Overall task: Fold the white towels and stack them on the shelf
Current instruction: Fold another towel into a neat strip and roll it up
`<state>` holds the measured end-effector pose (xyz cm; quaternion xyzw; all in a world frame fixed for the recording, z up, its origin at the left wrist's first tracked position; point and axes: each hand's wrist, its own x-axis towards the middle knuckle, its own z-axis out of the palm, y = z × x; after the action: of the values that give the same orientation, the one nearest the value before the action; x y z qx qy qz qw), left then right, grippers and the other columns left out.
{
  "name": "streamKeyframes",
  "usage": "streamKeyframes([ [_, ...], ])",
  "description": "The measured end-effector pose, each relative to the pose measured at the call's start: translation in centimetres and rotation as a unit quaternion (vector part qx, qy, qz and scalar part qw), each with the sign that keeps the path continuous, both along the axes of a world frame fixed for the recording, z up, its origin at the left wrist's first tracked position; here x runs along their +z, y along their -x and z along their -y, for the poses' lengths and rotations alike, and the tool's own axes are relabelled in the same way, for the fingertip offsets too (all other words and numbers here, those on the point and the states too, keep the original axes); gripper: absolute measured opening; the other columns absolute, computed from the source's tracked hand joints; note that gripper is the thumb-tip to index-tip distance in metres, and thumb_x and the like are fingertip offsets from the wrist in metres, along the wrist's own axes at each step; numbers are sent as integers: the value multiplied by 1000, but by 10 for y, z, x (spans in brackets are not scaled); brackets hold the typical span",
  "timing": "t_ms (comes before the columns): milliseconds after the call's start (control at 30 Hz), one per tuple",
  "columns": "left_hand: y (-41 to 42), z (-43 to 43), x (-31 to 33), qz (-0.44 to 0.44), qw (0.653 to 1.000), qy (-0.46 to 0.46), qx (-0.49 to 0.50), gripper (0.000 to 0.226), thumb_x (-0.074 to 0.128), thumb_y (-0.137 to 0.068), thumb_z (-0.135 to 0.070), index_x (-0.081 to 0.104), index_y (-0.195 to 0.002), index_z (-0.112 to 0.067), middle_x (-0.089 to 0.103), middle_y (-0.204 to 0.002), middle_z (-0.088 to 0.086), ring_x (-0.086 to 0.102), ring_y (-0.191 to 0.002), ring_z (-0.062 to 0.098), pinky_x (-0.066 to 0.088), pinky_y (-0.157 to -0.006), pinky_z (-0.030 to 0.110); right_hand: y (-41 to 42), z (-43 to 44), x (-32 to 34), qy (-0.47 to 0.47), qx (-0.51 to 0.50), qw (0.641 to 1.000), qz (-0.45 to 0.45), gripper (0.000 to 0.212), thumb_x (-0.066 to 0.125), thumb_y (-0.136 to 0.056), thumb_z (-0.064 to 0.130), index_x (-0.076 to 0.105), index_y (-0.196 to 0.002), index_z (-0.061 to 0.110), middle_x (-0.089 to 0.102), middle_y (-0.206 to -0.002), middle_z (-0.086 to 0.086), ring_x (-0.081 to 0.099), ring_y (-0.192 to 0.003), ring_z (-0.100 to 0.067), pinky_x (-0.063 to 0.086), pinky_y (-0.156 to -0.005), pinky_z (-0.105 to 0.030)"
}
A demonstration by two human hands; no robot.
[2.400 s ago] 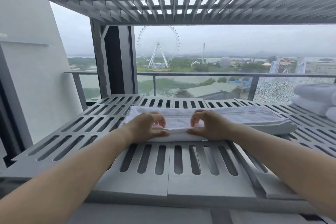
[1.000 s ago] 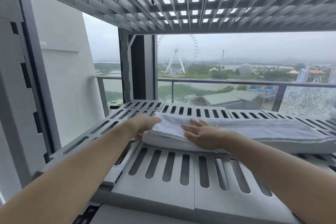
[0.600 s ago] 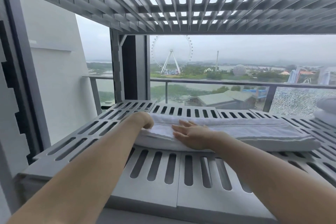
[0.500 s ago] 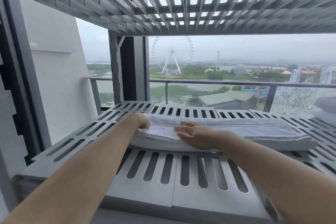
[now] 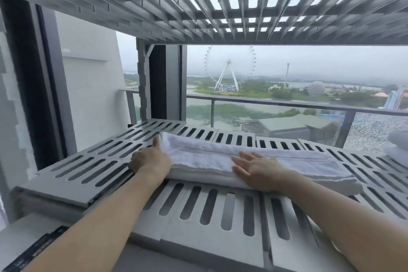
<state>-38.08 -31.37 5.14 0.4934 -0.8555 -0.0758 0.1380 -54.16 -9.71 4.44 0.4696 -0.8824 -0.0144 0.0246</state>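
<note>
Across the middle of the frame, a folded white towel point(image 5: 209, 159) lies on the slotted grey shelf point(image 5: 198, 247).
Now the left hand point(image 5: 150, 159) has slid off its top to the left end, thumb straight against the edge, other fingers hidden, curl unclear; the right hand point(image 5: 258, 165) stays flat on top, fingers spread. At the right edge sit more towels point(image 5: 398, 146); a slatted upper shelf point(image 5: 198, 6) hangs overhead, a window point(image 5: 287, 68) behind.
</note>
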Motion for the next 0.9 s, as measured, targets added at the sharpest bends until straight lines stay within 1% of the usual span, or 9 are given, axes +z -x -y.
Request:
streamKeyframes([
  [133,-1,1,2,-21,1000,3,-12,58,37,-89,-34,12,-141,-33,44,-128,22,46,-114,39,43,-84,44,-1,-1,1,1,1,1000,5,61,7,-89,64,9,-145,40,0,-157,10,0,-144,-18,9,-110,-59],
  [267,-5,-1,5,-39,998,2,-41,55,41,-89,-29,20,-139,-31,37,-124,23,50,-104,40,46,-83,44,-3,-1,1,2,2,1000,4,61,8,-89,65,9,-145,40,1,-157,9,1,-144,-19,9,-111,-59],
  [400,-6,2,8,-36,999,-7,-37,52,45,-85,-28,25,-134,-29,50,-123,18,48,-112,37,45,-88,43,-3,-1,2,7,4,1000,4,61,8,-89,64,9,-145,39,1,-157,9,1,-144,-19,8,-111,-59],
  [500,-6,3,9,-22,999,-28,-14,62,47,-83,-31,18,-139,-28,48,-129,16,44,-118,37,42,-93,44,-2,-1,1,10,6,1000,3,61,8,-89,64,10,-145,39,2,-157,9,2,-144,-19,9,-111,-59],
  [667,-6,1,11,28,997,-63,27,74,44,-85,-37,3,-144,-26,37,-140,19,35,-127,40,37,-99,49,-2,-2,0,18,10,1000,2,58,9,-89,65,10,-143,44,4,-156,10,2,-144,-19,9,-111,-60],
  [767,-6,-2,13,55,996,-71,20,77,42,-86,-39,-4,-146,-23,33,-143,19,33,-129,40,34,-102,50,-3,-3,1,24,19,999,11,52,11,-89,65,10,-139,53,5,-156,14,2,-144,-19,6,-110,-59],
  [833,-6,-3,15,75,994,-80,13,78,39,-89,-38,-12,-146,-20,26,-148,20,29,-132,40,29,-106,51,-3,-5,2,23,21,999,20,49,11,-89,65,11,-138,56,6,-155,15,1,-144,-19,4,-109,-59],
  [900,-7,-1,15,82,993,-80,0,77,36,-91,-35,-15,-145,-16,26,-148,20,31,-132,39,28,-107,47,-4,-6,2,21,20,999,26,49,11,-90,64,12,-138,56,6,-155,15,1,-144,-18,4,-110,-58],
])
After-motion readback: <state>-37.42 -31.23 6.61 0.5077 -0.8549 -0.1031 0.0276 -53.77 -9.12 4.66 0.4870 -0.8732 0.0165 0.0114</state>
